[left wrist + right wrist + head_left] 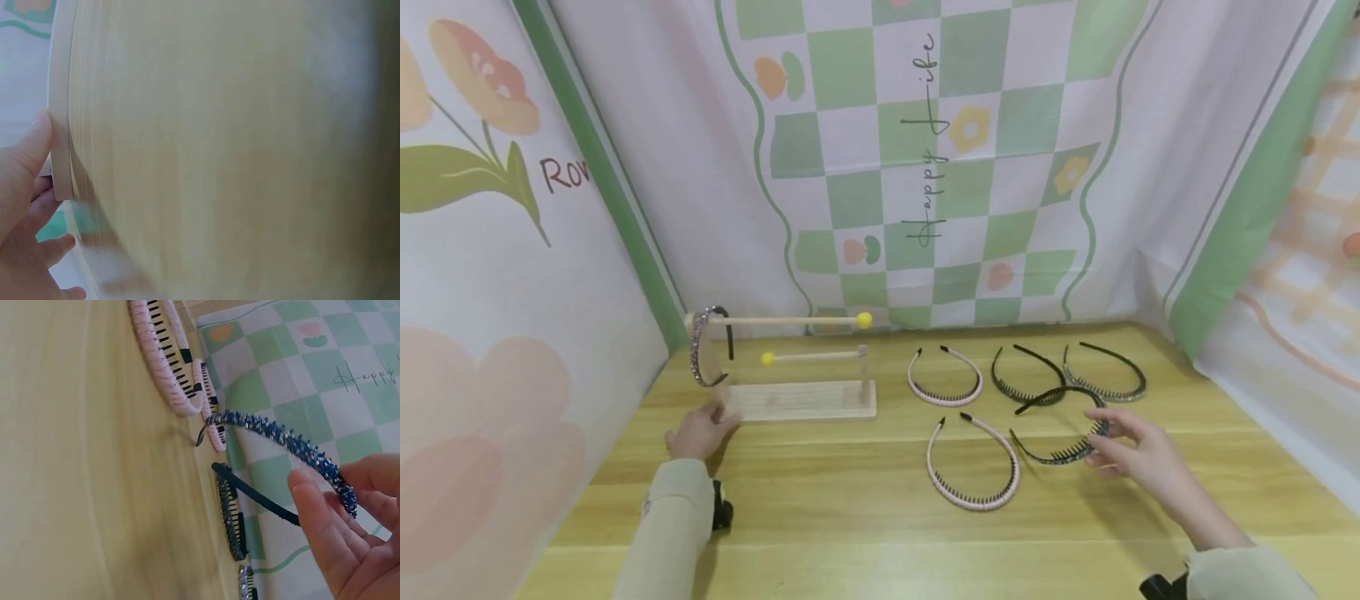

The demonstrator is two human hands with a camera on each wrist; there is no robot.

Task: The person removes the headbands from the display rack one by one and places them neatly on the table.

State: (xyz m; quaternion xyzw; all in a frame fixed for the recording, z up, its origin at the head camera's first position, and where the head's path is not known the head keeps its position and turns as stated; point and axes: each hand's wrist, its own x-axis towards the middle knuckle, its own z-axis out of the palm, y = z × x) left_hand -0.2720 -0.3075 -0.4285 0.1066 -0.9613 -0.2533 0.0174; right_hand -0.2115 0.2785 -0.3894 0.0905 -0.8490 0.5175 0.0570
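Observation:
My right hand (1142, 450) pinches a dark headband covered in blue and silver beads (281, 437) between thumb and fingers. Raised over the right part of the table, it has its comb teeth inward and its two ends pointing left. At the left, my left hand (702, 432) grips the near left end of the base of a wooden display stand (801, 402), its thumb against the base's edge in the left wrist view. Another beaded headband (697, 350) hangs at the left end of the stand's upper rod (790, 321), which ends in a yellow ball.
On the table lie a near pink headband (977, 504), a far pink headband (951, 402), a black headband (1037, 360) and a silver-edged headband (1138, 375). The stand's lower rod (812, 357) points left. Printed curtains (910, 167) border the table's back and sides.

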